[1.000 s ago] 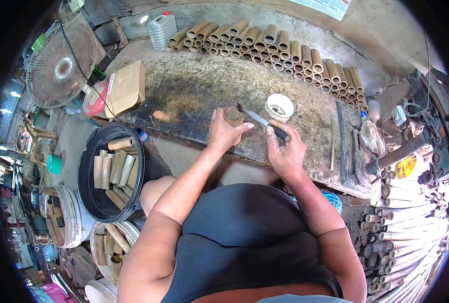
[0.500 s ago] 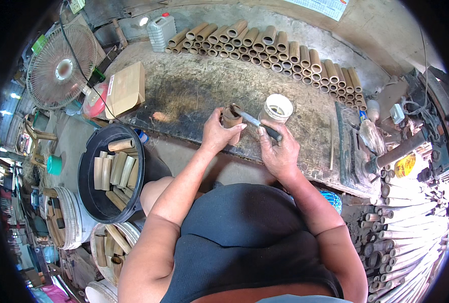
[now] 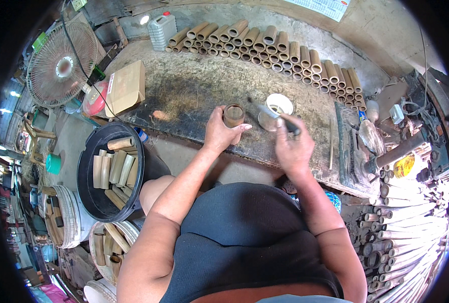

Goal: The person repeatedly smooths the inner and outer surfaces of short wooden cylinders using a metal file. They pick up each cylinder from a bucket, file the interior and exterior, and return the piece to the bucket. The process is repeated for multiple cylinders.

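Observation:
My left hand (image 3: 220, 132) is wrapped round a short brown bamboo tube (image 3: 234, 119) held upright over the near edge of the workbench, its open end facing up. My right hand (image 3: 294, 146) grips a brush by its dark handle (image 3: 291, 126). The brush's pale shank and dark tip are smeared by motion. Its tip points up and left, apart from the tube, and the shank passes in front of a white plastic tub (image 3: 280, 102). The tub stands open on the bench; what lies inside is hard to make out.
Bamboo tubes (image 3: 270, 48) are stacked along the bench's back, beside a grey jug (image 3: 163, 33). A cardboard box (image 3: 126, 86) sits left, near a fan (image 3: 63, 68). A black basin (image 3: 85, 174) of bamboo pieces stands lower left. Long bamboo poles (image 3: 411, 237) lie lower right.
My right hand has moved right with the brush, whose tip has come out of the bamboo tube's mouth toward the tub. My left hand stays in place, still holding the tube.

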`<state>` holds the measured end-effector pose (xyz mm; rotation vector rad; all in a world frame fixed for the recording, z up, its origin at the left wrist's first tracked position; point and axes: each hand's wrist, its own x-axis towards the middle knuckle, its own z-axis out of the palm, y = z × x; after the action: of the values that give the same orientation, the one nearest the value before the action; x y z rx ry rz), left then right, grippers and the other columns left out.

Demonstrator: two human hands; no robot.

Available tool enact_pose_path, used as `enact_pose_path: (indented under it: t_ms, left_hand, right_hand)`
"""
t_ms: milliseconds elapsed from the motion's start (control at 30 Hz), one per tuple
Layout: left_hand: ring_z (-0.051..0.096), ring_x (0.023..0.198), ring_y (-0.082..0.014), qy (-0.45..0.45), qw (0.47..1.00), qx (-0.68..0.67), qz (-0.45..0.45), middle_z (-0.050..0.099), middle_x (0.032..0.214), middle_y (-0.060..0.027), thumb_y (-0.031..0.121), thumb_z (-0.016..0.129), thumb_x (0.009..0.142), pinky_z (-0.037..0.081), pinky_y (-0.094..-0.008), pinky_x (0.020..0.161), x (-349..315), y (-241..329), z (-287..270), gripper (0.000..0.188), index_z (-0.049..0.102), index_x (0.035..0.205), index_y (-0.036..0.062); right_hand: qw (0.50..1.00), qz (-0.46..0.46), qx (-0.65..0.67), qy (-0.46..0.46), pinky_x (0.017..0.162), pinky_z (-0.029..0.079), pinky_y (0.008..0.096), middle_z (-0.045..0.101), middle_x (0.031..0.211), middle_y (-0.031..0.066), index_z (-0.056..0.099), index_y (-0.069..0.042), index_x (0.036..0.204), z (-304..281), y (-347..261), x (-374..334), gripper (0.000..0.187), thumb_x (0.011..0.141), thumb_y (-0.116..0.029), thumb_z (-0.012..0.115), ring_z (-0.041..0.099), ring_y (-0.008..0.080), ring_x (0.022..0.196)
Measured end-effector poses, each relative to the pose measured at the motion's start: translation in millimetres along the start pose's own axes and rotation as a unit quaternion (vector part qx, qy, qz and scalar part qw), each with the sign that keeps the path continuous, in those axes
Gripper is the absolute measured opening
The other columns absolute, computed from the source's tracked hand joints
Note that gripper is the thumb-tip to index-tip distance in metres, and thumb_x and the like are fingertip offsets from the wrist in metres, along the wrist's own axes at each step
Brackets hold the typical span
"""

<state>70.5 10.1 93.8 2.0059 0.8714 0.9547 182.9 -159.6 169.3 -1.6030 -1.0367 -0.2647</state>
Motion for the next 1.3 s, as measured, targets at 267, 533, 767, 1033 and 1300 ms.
enact_pose_path:
  t_ms: [267,533,767,1033,1300]
  left_hand:
    - [0.064,0.116,-0.0278,-0.055,0.997,-0.048,-0.002,0.067,0.123,-0.0151,0.030,0.090,0.072,0.050,-0.0395,0.101,1.2,-5.2,-6.0,0.074,0.054,0.132,0.0030]
    - [0.066,0.114,-0.0280,-0.002,0.996,-0.076,0.041,0.068,0.121,-0.0151,0.023,0.090,0.072,0.051,-0.0389,0.099,-3.3,-5.9,-0.6,0.068,0.056,0.127,0.0035]
    - [0.065,0.114,-0.0264,-0.003,0.994,-0.015,0.104,0.066,0.124,-0.0136,0.016,0.088,0.074,0.051,-0.0370,0.099,-6.7,-11.1,4.4,0.065,0.055,0.129,0.0043]
    - [0.048,0.134,-0.0375,-0.032,0.972,0.073,0.220,0.059,0.134,-0.0118,0.002,0.073,0.072,0.037,-0.0480,0.114,-4.7,-23.5,7.4,0.063,0.057,0.132,0.0111]
    - [0.046,0.137,-0.0380,-0.042,0.964,0.114,0.236,0.058,0.136,-0.0115,-0.003,0.071,0.070,0.036,-0.0501,0.115,-9.1,-24.3,8.7,0.066,0.057,0.133,0.0125]
  right_hand:
    - [0.986,0.090,-0.140,-0.006,0.078,0.055,0.0393,0.073,0.092,0.0185,0.068,-0.002,0.104,-23.4,73.2,44.9,0.018,0.091,-0.015,0.068,0.071,0.0325,0.085]
    - [0.983,0.091,-0.157,-0.034,0.078,0.055,0.0463,0.071,0.094,0.0222,0.066,-0.002,0.105,-14.2,104.2,34.8,0.022,0.091,-0.018,0.067,0.069,0.0408,0.088]
    - [0.987,0.101,-0.125,-0.017,0.079,0.055,0.0395,0.072,0.093,0.0199,0.067,-0.003,0.109,-28.1,91.3,30.4,0.021,0.093,-0.016,0.069,0.072,0.0346,0.086]
    - [0.993,0.121,-0.014,-0.006,0.073,0.052,0.0260,0.071,0.086,0.0068,0.067,-0.002,0.113,-52.9,55.5,16.2,0.018,0.097,-0.011,0.067,0.066,0.0105,0.082]
    - [0.982,0.104,0.105,-0.115,0.081,0.053,0.0281,0.073,0.095,0.0107,0.067,-0.001,0.112,-52.2,26.1,-18.9,0.019,0.096,-0.009,0.069,0.069,0.0161,0.086]
